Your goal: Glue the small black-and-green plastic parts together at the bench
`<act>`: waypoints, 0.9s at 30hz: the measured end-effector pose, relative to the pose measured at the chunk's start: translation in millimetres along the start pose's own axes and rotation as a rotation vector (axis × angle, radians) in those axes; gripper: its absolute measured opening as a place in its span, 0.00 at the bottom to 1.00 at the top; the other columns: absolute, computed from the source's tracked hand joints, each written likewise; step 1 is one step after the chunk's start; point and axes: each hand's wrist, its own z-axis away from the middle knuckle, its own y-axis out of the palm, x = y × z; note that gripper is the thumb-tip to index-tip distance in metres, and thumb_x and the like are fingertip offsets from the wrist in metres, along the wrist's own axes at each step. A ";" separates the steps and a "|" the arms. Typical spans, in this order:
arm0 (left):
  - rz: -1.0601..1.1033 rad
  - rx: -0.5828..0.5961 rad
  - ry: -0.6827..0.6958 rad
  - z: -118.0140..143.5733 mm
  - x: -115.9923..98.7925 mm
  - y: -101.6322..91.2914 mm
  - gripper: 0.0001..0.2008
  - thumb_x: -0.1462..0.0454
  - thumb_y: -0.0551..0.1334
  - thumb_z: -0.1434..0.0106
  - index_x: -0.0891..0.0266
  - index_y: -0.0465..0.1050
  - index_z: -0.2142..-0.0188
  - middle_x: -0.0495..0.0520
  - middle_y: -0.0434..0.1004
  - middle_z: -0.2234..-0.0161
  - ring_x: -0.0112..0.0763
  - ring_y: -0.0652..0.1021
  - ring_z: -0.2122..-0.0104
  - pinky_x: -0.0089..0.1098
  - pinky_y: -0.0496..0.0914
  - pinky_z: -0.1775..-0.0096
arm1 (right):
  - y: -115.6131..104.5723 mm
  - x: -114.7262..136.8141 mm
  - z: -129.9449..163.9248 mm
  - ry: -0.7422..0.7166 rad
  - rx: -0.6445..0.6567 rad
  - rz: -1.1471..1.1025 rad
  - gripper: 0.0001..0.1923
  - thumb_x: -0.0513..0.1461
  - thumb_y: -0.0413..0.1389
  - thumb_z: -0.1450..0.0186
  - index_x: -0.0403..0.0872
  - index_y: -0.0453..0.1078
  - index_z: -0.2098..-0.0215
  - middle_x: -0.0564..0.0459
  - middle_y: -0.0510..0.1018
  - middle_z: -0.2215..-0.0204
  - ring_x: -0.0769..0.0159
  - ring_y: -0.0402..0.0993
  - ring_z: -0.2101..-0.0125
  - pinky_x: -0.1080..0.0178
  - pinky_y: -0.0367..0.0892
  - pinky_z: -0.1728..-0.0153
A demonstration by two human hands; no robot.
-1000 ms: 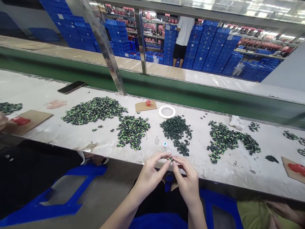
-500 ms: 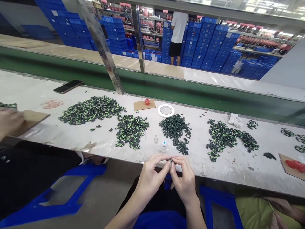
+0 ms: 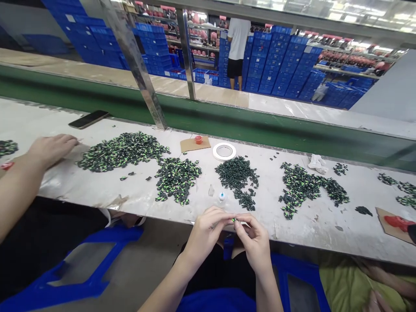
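1. Head view: our left hand (image 3: 206, 232) and right hand (image 3: 255, 240) pinch one small green-black part (image 3: 234, 219) between their fingertips, just off the worktop's (image 3: 308, 225) near edge.
2. A small bottle (image 3: 221, 196) and a dark parts pile (image 3: 237, 173) lie just beyond on the worktop.

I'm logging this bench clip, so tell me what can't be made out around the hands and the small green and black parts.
Head view only:
- Small part pinched between left hand and right hand: too small, fingertips cover it.
- Glue bottle: too small to read.
- Red item on cardboard: cut by right edge.
- Co-worker's hand: covers what lies beneath.
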 end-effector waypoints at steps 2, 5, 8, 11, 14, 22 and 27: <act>-0.023 -0.009 0.005 1.4 2.1 -0.6 0.10 0.68 0.59 0.36 0.58 0.80 0.63 0.54 0.82 0.70 0.34 0.79 0.68 0.32 0.75 0.66 | 0.0 -2.3 -0.5 0.006 0.003 -0.011 0.08 0.43 0.59 0.40 0.46 0.75 0.70 0.49 0.80 0.71 0.63 0.78 0.69 0.65 0.75 0.69; -0.059 -0.012 0.053 2.5 4.2 -0.9 0.11 0.69 0.59 0.36 0.58 0.80 0.63 0.53 0.81 0.72 0.34 0.79 0.69 0.32 0.74 0.67 | -0.3 -4.4 -1.3 0.003 0.007 -0.018 0.10 0.44 0.60 0.40 0.46 0.74 0.70 0.49 0.80 0.72 0.63 0.78 0.71 0.64 0.75 0.70; -0.087 0.032 0.107 1.8 3.3 -1.3 0.12 0.69 0.57 0.35 0.58 0.80 0.61 0.54 0.81 0.71 0.33 0.78 0.69 0.33 0.74 0.66 | -3.1 -3.4 -1.3 -0.020 0.047 0.026 0.09 0.44 0.59 0.39 0.46 0.74 0.71 0.50 0.80 0.72 0.63 0.78 0.71 0.64 0.75 0.69; -0.120 0.137 0.116 0.0 2.3 -6.2 0.12 0.68 0.57 0.34 0.57 0.79 0.59 0.54 0.82 0.69 0.34 0.79 0.67 0.36 0.75 0.63 | -12.5 -2.8 -0.9 -0.050 0.097 0.113 0.08 0.43 0.59 0.38 0.47 0.75 0.71 0.50 0.79 0.73 0.63 0.78 0.70 0.64 0.74 0.69; -0.187 0.167 0.101 -3.2 10.0 -20.3 0.11 0.66 0.58 0.35 0.57 0.78 0.57 0.55 0.82 0.67 0.36 0.79 0.65 0.37 0.74 0.60 | -34.1 -7.9 -4.1 -0.075 0.011 0.218 0.10 0.45 0.59 0.39 0.47 0.76 0.69 0.48 0.80 0.70 0.60 0.78 0.67 0.62 0.74 0.67; -0.692 -0.310 -0.117 -33.7 82.0 -58.2 0.07 0.68 0.62 0.42 0.57 0.79 0.70 0.57 0.81 0.68 0.47 0.74 0.62 0.46 0.69 0.59 | -96.4 -27.4 -35.0 -0.111 -0.631 0.771 0.31 0.60 0.53 0.42 0.43 0.74 0.56 0.37 0.75 0.54 0.46 0.71 0.57 0.46 0.65 0.57; -0.816 -0.354 -0.160 -40.8 103.1 -50.4 0.09 0.69 0.61 0.43 0.58 0.76 0.77 0.59 0.79 0.70 0.49 0.71 0.62 0.46 0.66 0.60 | -52.6 -47.1 -45.4 -0.399 -0.353 0.835 0.32 0.60 0.57 0.44 0.46 0.72 0.51 0.38 0.74 0.54 0.41 0.59 0.49 0.39 0.58 0.51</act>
